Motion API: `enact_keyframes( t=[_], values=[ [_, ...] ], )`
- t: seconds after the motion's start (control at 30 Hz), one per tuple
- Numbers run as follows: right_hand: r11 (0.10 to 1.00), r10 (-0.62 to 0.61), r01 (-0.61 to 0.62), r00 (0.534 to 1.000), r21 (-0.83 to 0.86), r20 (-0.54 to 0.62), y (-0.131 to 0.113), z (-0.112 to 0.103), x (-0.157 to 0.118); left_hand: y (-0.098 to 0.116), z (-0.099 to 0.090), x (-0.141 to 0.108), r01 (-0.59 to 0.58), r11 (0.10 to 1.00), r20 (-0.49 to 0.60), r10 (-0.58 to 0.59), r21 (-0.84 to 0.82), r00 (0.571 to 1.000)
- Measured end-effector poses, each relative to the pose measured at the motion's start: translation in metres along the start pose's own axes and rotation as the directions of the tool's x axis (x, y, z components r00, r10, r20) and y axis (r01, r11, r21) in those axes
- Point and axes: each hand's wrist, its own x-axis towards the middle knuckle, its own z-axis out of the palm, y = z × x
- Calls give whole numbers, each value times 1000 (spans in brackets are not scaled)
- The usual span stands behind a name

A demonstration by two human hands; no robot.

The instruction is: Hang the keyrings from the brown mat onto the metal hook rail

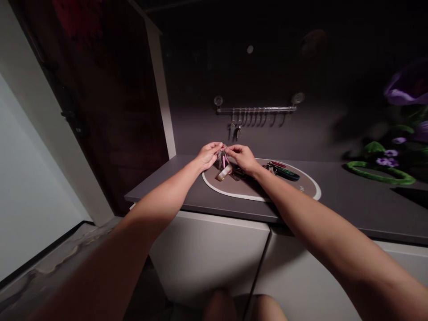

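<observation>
Above an oval brown mat with a white rim (230, 195), my left hand (209, 154) and my right hand (243, 158) meet at their fingertips. Both pinch the top of a bunch of keys (224, 160), which hangs down between them. Pink pieces and a pale, glossy tag (224, 172) dangle from the bunch. What exactly each fingertip grips is too small to tell. To the right of my right hand, more keys with a red piece (278, 164) and a dark case with green marks (287, 173) lie on the mat.
A clear hook rail (257, 109) is fixed to the dark back wall, with small keys (238, 131) on its left hooks. Purple flowers (388, 159) and a green fuzzy ring (379, 178) stand at the right of the grey counter (337, 209). A dark door (110, 98) is at left.
</observation>
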Motion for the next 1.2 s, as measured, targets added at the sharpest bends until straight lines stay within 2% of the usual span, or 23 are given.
enact_keyframes(
  t=[0.23, 0.47, 0.8, 0.9, 1.03, 1.2],
  values=[
    [1000, 2, -1, 998, 18, -55, 0, -2, 0, 0, -2, 1, 2, 1000, 10, -2, 19, 1000],
    [987, -7, 19, 997, 159, -76, -1, 0, 2, -1, -4, 2, -17, 1000, 48, 16, 22, 999],
    [931, 108, -47, 983, 362, -150, -10, -4, 4, -4, -1, 0, 9, 1000, 48, -10, 27, 999],
    [909, 130, -40, 973, 415, -189, -13, -4, 4, -7, -1, 1, 13, 999, 77, -16, 43, 997],
    [913, 114, 1, 959, 408, -259, -18, -6, 5, -11, -2, 1, 29, 996, 116, -38, 80, 992],
    [909, 139, 3, 941, 417, -308, -18, -14, 12, -13, 0, -2, 42, 977, 83, -60, 208, 995]
  ],
)
